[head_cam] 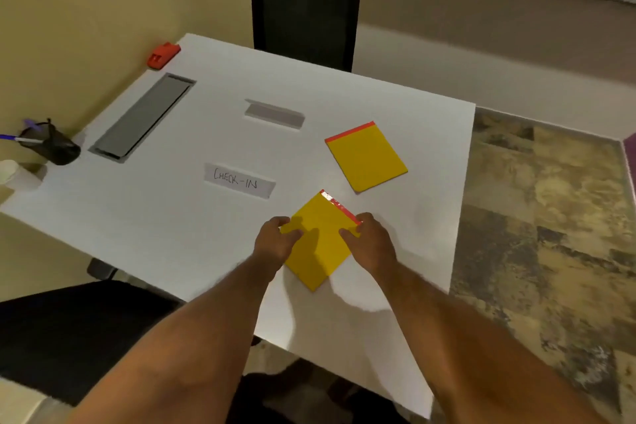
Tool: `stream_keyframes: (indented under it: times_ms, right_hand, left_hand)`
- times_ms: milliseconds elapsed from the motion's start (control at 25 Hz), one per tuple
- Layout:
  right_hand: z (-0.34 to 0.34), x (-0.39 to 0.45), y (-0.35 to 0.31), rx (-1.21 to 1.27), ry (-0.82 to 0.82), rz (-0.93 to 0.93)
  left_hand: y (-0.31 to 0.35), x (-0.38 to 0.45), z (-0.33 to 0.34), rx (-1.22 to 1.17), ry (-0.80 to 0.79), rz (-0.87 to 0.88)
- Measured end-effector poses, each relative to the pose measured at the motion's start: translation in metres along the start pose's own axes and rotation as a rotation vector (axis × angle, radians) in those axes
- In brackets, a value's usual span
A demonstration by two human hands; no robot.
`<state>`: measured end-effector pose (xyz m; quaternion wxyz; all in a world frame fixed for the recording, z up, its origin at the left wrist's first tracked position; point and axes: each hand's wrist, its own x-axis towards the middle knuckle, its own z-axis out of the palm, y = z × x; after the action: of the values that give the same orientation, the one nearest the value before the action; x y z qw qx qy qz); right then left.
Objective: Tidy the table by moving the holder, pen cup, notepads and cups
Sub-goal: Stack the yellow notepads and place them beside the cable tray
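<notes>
Looks like early-to-mid going. Both hands, left hand [275, 237] and right hand [370, 237], pinch the near notepad [318, 251] by its side corners, close to the tabletop's [172, 217] near edge. The second notepad [366, 157] lies untouched toward the right edge. Pen cup [51, 144] and what's probably a cup [8, 172] sit at the left edge, unmoved I'd guess.

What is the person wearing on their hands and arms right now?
Nothing shows on them. The left hand and right hand are bare, with no gloves, rings, watch or bands in view. Both forearms are uncovered up to the frame edge, so no sleeves show. No markings or cables are visible.
</notes>
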<state>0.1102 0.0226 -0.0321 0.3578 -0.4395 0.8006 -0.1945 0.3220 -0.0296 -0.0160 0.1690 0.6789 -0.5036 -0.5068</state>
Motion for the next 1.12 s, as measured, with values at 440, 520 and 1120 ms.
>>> stream_keyframes:
  times_ms: [440, 520, 1120]
  right_hand:
    - [-0.005, 0.032, 0.047, 0.037, -0.253, 0.041]
    - [0.001, 0.034, 0.046, 0.074, -0.246, 0.057]
    - [0.001, 0.059, 0.043, 0.111, -0.26, 0.036]
  left_hand:
    - [0.003, 0.016, 0.058, 0.243, 0.112, 0.02]
    - [0.0, 0.028, 0.056, 0.353, 0.063, 0.022]
    - [-0.024, 0.039, 0.079, -0.054, 0.206, -0.304]
